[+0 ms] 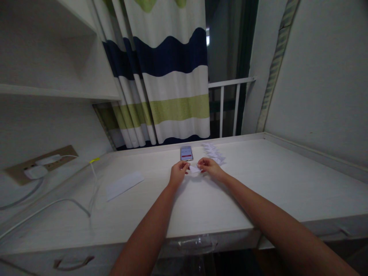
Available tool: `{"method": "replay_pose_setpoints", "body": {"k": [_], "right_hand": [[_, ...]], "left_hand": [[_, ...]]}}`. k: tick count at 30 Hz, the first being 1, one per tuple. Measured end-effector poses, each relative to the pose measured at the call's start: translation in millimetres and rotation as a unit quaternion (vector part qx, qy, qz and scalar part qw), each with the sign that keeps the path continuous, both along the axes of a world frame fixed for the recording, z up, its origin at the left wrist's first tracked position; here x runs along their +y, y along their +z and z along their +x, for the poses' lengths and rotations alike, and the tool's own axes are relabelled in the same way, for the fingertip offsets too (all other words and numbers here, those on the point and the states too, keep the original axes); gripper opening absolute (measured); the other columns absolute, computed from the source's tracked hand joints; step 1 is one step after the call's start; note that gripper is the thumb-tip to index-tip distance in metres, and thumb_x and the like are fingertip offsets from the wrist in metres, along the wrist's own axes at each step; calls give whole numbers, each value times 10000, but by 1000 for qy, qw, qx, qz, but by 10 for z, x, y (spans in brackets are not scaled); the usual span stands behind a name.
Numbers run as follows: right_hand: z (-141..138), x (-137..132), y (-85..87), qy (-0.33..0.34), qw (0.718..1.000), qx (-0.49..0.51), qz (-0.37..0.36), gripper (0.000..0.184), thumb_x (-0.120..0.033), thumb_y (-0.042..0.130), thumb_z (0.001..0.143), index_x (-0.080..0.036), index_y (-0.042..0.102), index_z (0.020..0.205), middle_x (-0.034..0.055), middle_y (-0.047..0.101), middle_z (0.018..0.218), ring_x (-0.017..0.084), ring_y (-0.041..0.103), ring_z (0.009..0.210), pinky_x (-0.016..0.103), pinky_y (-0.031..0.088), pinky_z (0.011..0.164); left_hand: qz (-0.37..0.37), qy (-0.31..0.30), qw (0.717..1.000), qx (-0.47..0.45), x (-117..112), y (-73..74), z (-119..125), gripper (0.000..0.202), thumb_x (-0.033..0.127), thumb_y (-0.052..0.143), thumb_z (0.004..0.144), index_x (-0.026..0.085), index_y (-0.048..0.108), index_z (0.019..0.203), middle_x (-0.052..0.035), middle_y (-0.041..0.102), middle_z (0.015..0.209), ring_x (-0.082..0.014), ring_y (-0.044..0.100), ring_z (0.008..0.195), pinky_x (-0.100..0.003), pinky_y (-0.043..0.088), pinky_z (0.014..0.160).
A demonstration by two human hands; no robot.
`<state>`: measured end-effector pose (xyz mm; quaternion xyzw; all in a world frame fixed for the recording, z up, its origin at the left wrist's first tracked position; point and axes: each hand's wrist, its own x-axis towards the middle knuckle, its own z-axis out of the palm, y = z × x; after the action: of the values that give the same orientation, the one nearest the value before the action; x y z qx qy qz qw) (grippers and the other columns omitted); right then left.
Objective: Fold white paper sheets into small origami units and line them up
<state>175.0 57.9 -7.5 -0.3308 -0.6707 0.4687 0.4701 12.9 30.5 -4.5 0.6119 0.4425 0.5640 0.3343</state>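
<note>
Between my hands is a small folded piece of white paper, held just above the desk. My left hand pinches its left end, and my right hand pinches the right end. Right behind the hands lies a phone with its screen lit. Several folded white paper pieces sit in a row on the desk, beyond my right hand. Off to the left, a flat stack or sheet of white paper rests on the desk. The exact folds of the held piece are too small to make out.
The white desk has a raised rim along the back and right. At left, a wall socket holds plugs, and a white cable trails over the desk. A striped curtain hangs behind, beside a white railing.
</note>
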Motion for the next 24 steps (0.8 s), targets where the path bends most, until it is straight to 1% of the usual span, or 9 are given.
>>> {"method": "replay_pose_setpoints", "body": {"k": [2, 5, 9, 11, 14, 19, 24], "right_hand": [[-1, -2, 1, -7, 1000, 5, 7, 208, -321, 604, 581, -153, 504, 655, -29, 491, 618, 80, 476, 540, 221, 425, 496], [-6, 2, -22, -1, 999, -13, 39, 188, -319, 572, 620, -159, 482, 663, -33, 482, 595, 81, 464, 523, 225, 406, 501], [-3, 4, -53, -6, 992, -57, 110, 133, -288, 525, 673, -163, 479, 681, -32, 486, 592, 79, 448, 517, 223, 376, 510], [-2, 2, -54, -12, 990, -66, 123, 129, -289, 513, 685, -165, 478, 689, -29, 489, 610, 80, 450, 530, 224, 379, 517], [-6, 12, -44, -20, 993, -42, 106, 167, -324, 527, 672, -169, 467, 678, -30, 479, 612, 85, 455, 540, 233, 398, 523], [-14, 62, -30, -24, 997, 63, 36, 285, -411, 593, 594, -183, 429, 645, -48, 440, 578, 89, 460, 548, 253, 444, 529], [-5, 55, -5, -23, 990, 135, -24, 342, -427, 633, 565, -195, 421, 701, -56, 453, 626, 84, 493, 608, 300, 489, 636]], "left_hand": [[-5, -12, 1000, -7, -6, 4, 7, 215, 349, 559, 640, 138, 534, 673, -10, 541, 610, -114, 534, 590, -188, 430, 443], [-19, -51, 998, -2, -23, -5, 39, 241, 358, 593, 614, 151, 508, 705, -8, 533, 676, -112, 531, 618, -180, 429, 431], [-45, -86, 995, 0, -42, -34, 74, 315, 309, 666, 545, 171, 452, 731, -3, 530, 760, -95, 522, 621, -166, 424, 426], [-55, -95, 994, -11, -44, -41, 74, 331, 286, 672, 543, 175, 427, 735, 0, 538, 771, -87, 524, 615, -163, 426, 438], [-59, -98, 993, -28, -39, -35, 63, 314, 266, 663, 558, 173, 415, 726, -6, 562, 793, -86, 530, 626, -179, 445, 477], [-26, -86, 994, -62, -16, -14, 46, 287, 240, 666, 548, 159, 428, 686, -35, 609, 787, -118, 561, 685, -249, 470, 586], [0, -53, 990, -127, -19, 36, 30, 280, 251, 659, 557, 160, 419, 670, -50, 641, 797, -151, 592, 755, -285, 472, 653]]}}
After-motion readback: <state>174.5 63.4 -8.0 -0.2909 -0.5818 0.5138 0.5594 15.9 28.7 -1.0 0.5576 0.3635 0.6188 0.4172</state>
